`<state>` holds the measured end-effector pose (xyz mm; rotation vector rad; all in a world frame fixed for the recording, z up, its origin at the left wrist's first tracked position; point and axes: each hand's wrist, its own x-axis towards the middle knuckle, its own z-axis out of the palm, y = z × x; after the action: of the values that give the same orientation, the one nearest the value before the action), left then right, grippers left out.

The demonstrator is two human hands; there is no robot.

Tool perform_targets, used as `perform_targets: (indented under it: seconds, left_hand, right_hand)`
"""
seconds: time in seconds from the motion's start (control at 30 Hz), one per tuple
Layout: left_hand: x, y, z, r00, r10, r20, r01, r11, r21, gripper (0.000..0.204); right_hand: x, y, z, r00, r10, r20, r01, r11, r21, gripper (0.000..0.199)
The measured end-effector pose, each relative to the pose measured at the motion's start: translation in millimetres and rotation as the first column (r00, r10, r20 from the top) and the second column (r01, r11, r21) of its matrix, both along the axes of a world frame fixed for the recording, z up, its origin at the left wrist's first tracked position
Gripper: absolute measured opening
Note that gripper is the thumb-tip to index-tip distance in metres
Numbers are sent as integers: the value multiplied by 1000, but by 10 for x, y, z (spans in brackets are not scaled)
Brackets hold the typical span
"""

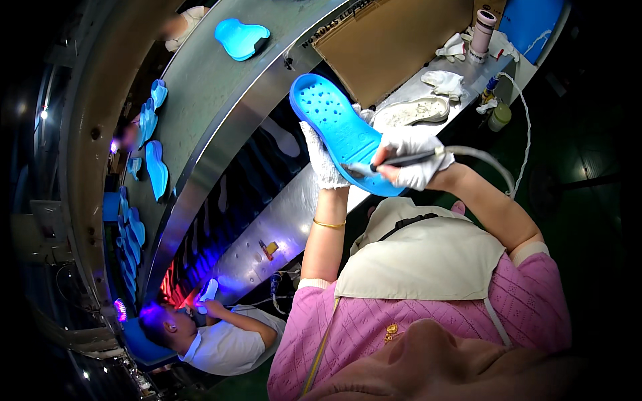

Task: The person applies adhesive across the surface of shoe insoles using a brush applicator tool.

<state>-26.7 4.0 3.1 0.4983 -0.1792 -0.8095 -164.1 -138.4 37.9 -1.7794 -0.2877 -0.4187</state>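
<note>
The blue sole [344, 134] is held up in front of the apron [421, 264], heel end toward the wearer, its holed end tilted up and left. The left hand [324, 159], gloved, clasps it from below: the thumb lies along the left edge and fingertips show past the right one. The right hand [416, 159], gloved with bare fingertips, pinches a brush [409, 160], bristles on the sole near the heel.

A gap separates the holed end from the belt's metal rail [247, 107]; more blue soles lie on the belt [200, 80] beyond. The bench [294, 210] edge passes behind the sole; a white hose [522, 127] hangs at right, with dark floor [582, 167] past it.

Dark capital lettering runs along the carton [374, 50]'s upper-left edge. The cup [483, 33] has a small dark mark near its base, too small to read.
</note>
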Motion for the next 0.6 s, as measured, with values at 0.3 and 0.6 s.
perform_targets:
  seconds: [0.3, 0.6]
  left_hand:
    - [72, 101, 37, 998, -33, 60, 36, 998, -49, 84]
    - [-462, 29, 164, 994, -51, 101, 58, 996, -65, 96]
  right_hand:
    - [-90, 27, -113, 978, 178, -107, -151, 964, 219, 10]
    - [33, -161, -9, 981, -126, -148, 170, 927, 336, 10]
